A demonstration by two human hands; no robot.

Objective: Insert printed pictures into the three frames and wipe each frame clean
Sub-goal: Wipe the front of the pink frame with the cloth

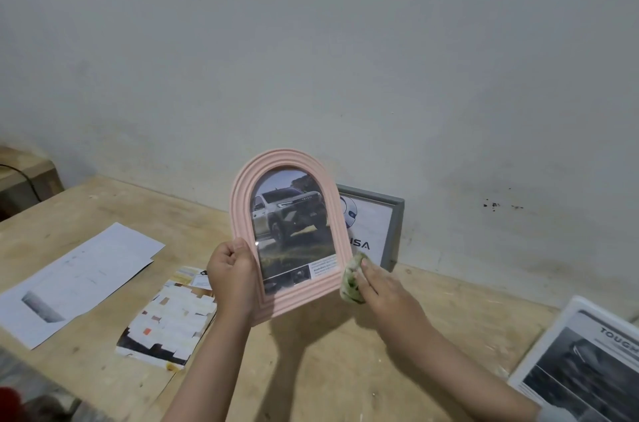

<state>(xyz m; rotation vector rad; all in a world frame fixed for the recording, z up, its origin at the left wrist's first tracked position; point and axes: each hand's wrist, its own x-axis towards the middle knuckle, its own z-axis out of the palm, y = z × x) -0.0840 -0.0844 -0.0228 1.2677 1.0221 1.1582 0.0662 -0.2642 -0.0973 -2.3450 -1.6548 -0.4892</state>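
While the left hand (pixel 231 269) is gripping the pink arched frame (pixel 289 235) by its lower left side, thumb curled over the front rim, the frame is being held upright and a bit tilted above the middle of the tabletop (pixel 345 363), not touching the wood. A printed picture of a pickup truck (pixel 290 214) is sitting inside it behind the glass. The right hand (pixel 378 286) is pressing a small crumpled cloth (pixel 352 278), whitish with green blotches, against the frame's lower right edge; the fingers are lying over the wad, and they look wrapped around it. Behind the pink one, a grey rectangular frame (pixel 397 224) is leaning against the wall (pixel 311 58) at the back edge of the tabletop, with a white print in it showing some dark letters, partly hidden. Over at the right edge, near the front corner, a white frame (pixel 553 335) is lying flat with a black and white print that reads "TOUGH" at the top. On the left side, a couple of white paper sheets (pixel 79 276) are lying overlapped, and just beside them, toward the middle, a colourful printed page (pixel 169 321) with pale blocks on it is lying flat with a smaller printed slip (pixel 193 276) peeking out at its far end.
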